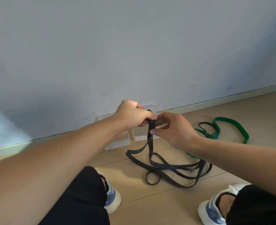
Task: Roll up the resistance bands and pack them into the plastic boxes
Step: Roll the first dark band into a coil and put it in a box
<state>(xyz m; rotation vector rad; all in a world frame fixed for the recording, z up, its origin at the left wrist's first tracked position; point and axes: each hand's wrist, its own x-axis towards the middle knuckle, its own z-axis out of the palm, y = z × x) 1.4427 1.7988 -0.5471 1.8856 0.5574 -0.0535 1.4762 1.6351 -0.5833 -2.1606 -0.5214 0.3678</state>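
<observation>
Head camera view shows a black resistance band [152, 127] lifted at one end in front of the person, while the rest of it hangs down and lies in loose loops on the wooden floor [150, 198] between the two feet. The left hand [133, 115] has its fingers curled around the top fold of this band and grips it. The right hand [174, 129] is just beside it, and its thumb and fingers pinch the same band a little lower. Behind the hands, against the grey wall [134, 46], stand two clear plastic boxes [117, 142], side by side on the floor; the hands hide part of them, and I cannot tell what is inside. To the right, a green resistance band [231, 125] lies on the floor in a wide curve, with another thin black band [206, 127] lying across it. At the bottom, two white and blue shoes [112, 197] and black trousers [79, 200] are visible.
</observation>
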